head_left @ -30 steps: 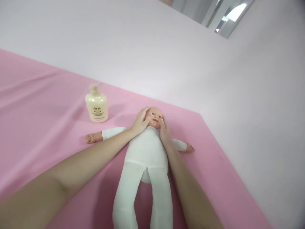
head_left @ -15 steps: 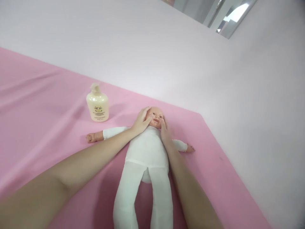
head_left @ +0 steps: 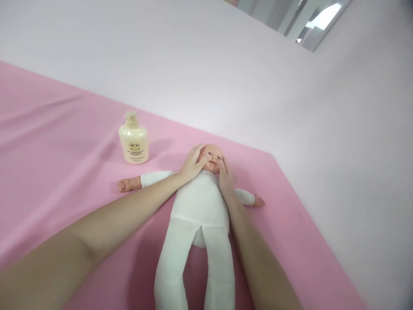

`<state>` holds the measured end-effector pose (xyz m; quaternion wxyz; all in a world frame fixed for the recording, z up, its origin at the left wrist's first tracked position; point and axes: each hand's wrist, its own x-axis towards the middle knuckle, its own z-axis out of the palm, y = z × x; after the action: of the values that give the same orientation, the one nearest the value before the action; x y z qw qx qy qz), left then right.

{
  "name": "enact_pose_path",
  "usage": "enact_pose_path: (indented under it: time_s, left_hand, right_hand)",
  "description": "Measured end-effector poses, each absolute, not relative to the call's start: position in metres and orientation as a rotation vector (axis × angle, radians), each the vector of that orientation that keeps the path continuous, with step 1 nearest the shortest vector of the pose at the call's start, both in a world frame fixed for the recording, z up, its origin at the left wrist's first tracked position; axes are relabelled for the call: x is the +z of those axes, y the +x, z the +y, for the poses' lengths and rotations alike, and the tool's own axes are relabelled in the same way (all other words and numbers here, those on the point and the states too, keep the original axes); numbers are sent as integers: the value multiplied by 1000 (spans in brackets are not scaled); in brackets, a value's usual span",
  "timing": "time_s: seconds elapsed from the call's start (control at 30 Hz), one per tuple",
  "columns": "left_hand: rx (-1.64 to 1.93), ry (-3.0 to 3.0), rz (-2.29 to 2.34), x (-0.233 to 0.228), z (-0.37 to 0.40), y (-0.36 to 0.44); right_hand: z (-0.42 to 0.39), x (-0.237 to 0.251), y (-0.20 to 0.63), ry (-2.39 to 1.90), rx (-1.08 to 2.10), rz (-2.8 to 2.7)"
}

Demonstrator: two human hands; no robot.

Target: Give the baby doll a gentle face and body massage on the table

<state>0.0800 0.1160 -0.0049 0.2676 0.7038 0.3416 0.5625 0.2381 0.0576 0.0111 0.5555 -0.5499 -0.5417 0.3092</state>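
Observation:
A baby doll (head_left: 200, 202) in a white suit lies on its back on the pink sheet (head_left: 58, 172), arms spread and legs toward me. My left hand (head_left: 192, 164) cups the left side of the doll's head, thumb on its cheek. My right hand (head_left: 225, 177) rests against the right side of the head, fingers along the cheek. Both hands lie flat on the head with fingers apart; neither grips it.
A cream pump bottle (head_left: 133, 140) stands on the sheet up and left of the doll's head. The sheet's right edge (head_left: 303, 215) runs diagonally beside the doll, with a pale wall (head_left: 226, 69) behind and to the right.
My thumbs have shifted slightly over the doll's cheeks. The view has drifted a little; the doll and the bottle stay where they were.

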Motion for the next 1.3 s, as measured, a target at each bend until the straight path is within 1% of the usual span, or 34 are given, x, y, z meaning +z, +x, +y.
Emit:
enact_pose_path:
  time_s: [0.97, 1.3]
  left_hand:
    - [1509, 1919, 902, -9, 118, 82]
    - [1507, 1919, 903, -8, 118, 82]
  right_hand:
    - [57, 14, 240, -1307, 748, -1284]
    - [55, 17, 238, -1282, 705, -1307]
